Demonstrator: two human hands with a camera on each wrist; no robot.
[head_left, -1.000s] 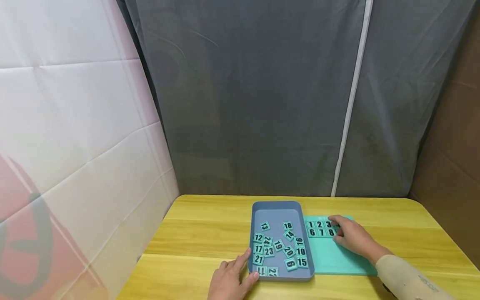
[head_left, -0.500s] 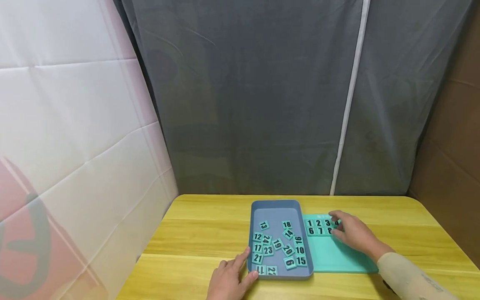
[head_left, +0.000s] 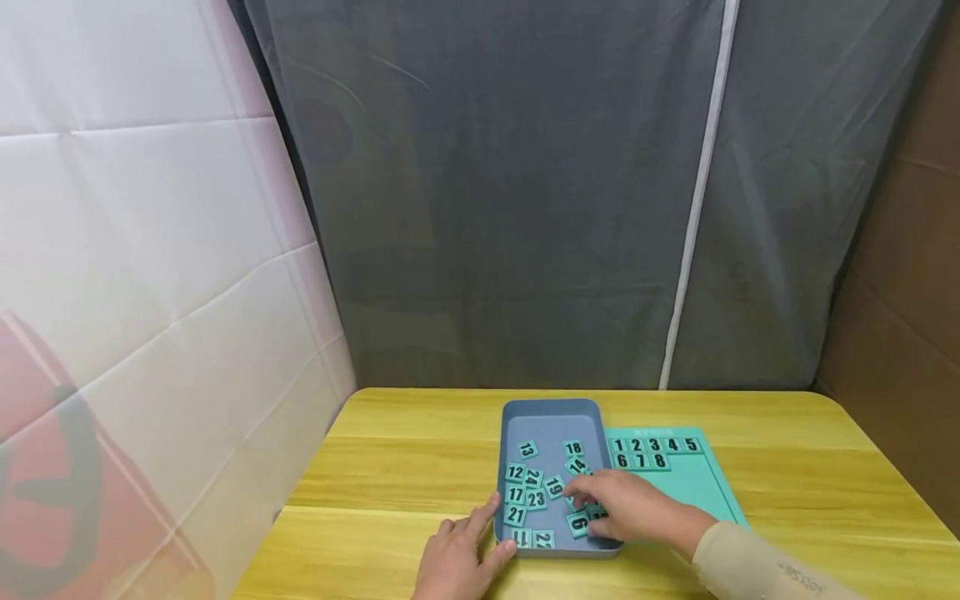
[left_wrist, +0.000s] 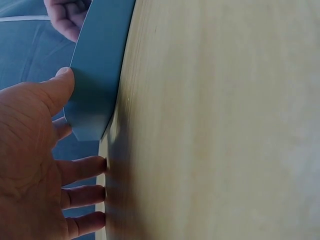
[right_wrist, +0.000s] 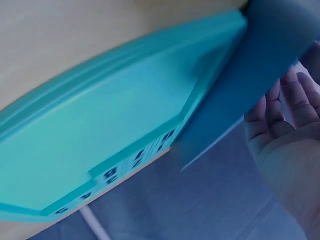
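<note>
A blue-grey tray (head_left: 547, 428) holds several loose turquoise number tiles, among them 13 (head_left: 528, 449) and 23 (head_left: 536, 499). At the tray's near left corner is my left hand (head_left: 457, 558), its thumb against the near wall (left_wrist: 92, 85) and its index finger along the left side. The other left fingers touch the tabletop. My right hand (head_left: 633, 504) reaches over the tray's right side, fingertips down near a tile reading 6 or 9 (head_left: 577, 524); it covers some tiles, and none shows in its grasp. On the turquoise board (head_left: 693, 483), tiles 1 to 8 sit in order in two rows.
The tray stands against the board's left edge, on a yellow wood-grain table (head_left: 397, 467). Behind the table hangs a grey curtain (head_left: 487, 208). A white cloth wall (head_left: 172, 225) is at the left, a brown panel (head_left: 900, 275) at the right.
My right hand has left the board's upper rows and moved left and nearer, over the tray. Tiles 4 and 5 now show uncovered. My left hand stays at the tray corner.
</note>
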